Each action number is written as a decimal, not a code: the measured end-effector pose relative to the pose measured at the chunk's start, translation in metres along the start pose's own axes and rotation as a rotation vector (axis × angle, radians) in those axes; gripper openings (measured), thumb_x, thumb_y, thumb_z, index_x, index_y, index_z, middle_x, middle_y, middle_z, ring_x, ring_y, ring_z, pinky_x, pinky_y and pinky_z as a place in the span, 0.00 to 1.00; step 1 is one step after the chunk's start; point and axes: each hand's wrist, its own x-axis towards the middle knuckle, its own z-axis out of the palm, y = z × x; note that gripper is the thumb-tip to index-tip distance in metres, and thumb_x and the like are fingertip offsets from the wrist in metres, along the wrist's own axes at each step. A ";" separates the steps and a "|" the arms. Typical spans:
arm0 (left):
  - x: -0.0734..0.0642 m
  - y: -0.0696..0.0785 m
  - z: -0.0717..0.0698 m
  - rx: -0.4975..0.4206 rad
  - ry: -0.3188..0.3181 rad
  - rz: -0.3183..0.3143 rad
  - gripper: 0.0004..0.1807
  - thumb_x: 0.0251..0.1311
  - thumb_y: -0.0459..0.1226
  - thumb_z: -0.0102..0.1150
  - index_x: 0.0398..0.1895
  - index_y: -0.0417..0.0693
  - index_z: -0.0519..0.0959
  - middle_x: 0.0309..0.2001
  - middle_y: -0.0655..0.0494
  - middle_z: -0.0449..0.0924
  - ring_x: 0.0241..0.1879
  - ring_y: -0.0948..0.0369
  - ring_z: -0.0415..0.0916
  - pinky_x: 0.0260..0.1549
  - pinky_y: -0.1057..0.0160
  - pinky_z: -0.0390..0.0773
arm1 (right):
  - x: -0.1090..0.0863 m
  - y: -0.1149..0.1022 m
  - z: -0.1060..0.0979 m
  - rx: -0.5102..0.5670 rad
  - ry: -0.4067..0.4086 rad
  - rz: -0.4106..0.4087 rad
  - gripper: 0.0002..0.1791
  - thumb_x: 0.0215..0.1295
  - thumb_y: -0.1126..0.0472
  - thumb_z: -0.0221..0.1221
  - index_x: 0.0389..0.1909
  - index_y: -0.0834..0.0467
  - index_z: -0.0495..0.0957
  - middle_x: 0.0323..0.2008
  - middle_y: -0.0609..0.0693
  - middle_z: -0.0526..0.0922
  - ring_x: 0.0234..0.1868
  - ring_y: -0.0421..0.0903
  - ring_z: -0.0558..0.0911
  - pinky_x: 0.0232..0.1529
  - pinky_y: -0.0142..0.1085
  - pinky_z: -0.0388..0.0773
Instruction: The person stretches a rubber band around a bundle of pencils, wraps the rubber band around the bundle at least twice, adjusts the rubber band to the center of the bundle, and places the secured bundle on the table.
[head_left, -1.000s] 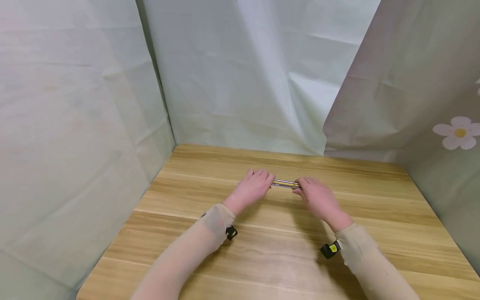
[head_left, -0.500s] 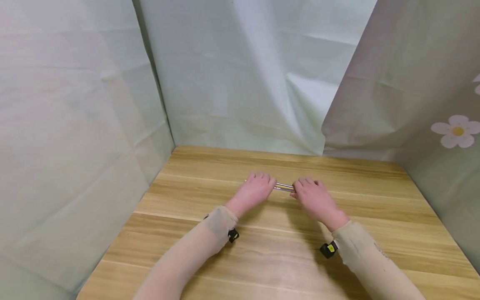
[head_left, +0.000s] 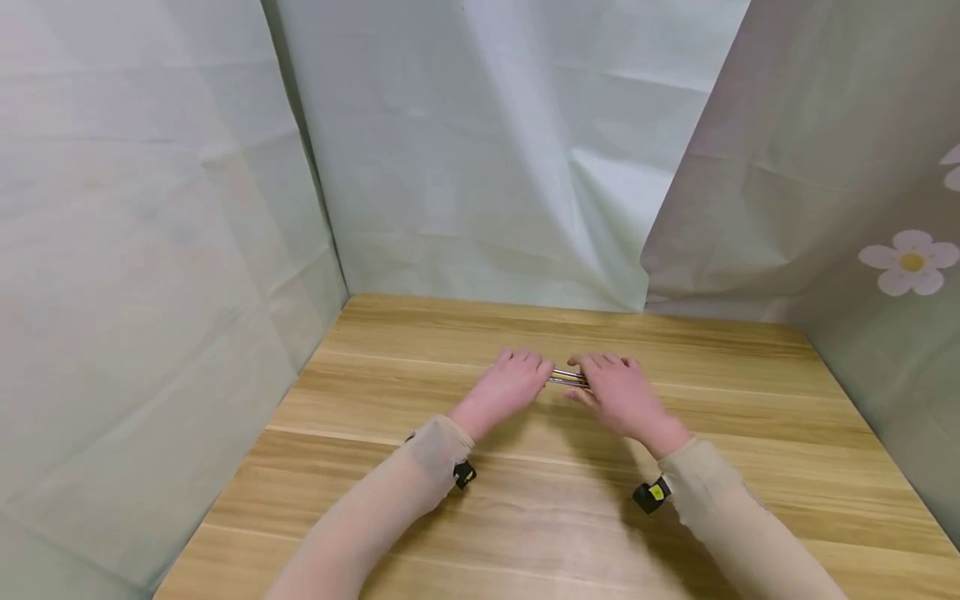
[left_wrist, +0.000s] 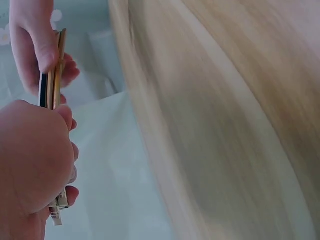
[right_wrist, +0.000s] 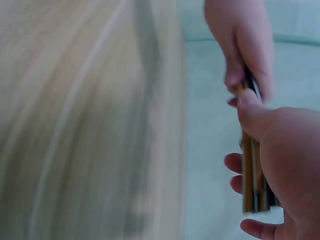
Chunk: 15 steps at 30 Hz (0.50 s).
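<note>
A bundle of slim, stick-like pieces (head_left: 567, 377), shiny, gold-brown and black, spans the gap between both hands above the table. My left hand (head_left: 502, 392) grips its left part with curled fingers; the ends (left_wrist: 57, 212) poke out below that fist in the left wrist view. My right hand (head_left: 622, 396) is around the other part. Its thumb lies along one side of the bundle (right_wrist: 252, 175) and its fingers on the other, somewhat spread, as the right wrist view shows. A thin band seems to circle the bundle near the right fingers. The exact kind of pieces cannot be told.
A wood-grain table (head_left: 525, 517) lies under the hands. Pale cloth (head_left: 465, 167) hangs behind and at both sides, with a printed white flower (head_left: 911, 262) at right. Black wrist cameras (head_left: 651, 495) sit under the beige sleeves.
My right hand has shifted left along the bundle, nearer to the left hand, so less of it shows between them. Its thumb and forefinger look more spread. The left hand has barely moved.
</note>
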 end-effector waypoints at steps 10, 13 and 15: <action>0.004 -0.006 0.002 -0.047 -0.025 -0.007 0.07 0.82 0.43 0.54 0.51 0.50 0.74 0.41 0.57 0.79 0.37 0.61 0.71 0.38 0.62 0.70 | -0.010 0.017 -0.011 -0.010 -0.021 0.006 0.12 0.79 0.47 0.62 0.47 0.52 0.82 0.45 0.49 0.88 0.53 0.57 0.82 0.52 0.61 0.75; 0.005 -0.004 0.002 -0.030 -0.024 0.006 0.07 0.81 0.42 0.55 0.52 0.50 0.75 0.42 0.57 0.80 0.37 0.61 0.73 0.38 0.62 0.72 | -0.009 0.013 -0.007 -0.031 -0.029 -0.025 0.11 0.80 0.47 0.61 0.43 0.51 0.78 0.40 0.46 0.86 0.49 0.55 0.82 0.51 0.60 0.75; 0.005 -0.002 0.001 -0.029 -0.036 0.011 0.07 0.82 0.42 0.54 0.53 0.51 0.75 0.43 0.57 0.80 0.39 0.61 0.74 0.41 0.61 0.75 | -0.008 0.010 -0.005 -0.048 -0.037 -0.044 0.12 0.81 0.48 0.60 0.42 0.51 0.75 0.38 0.46 0.83 0.47 0.54 0.81 0.51 0.60 0.76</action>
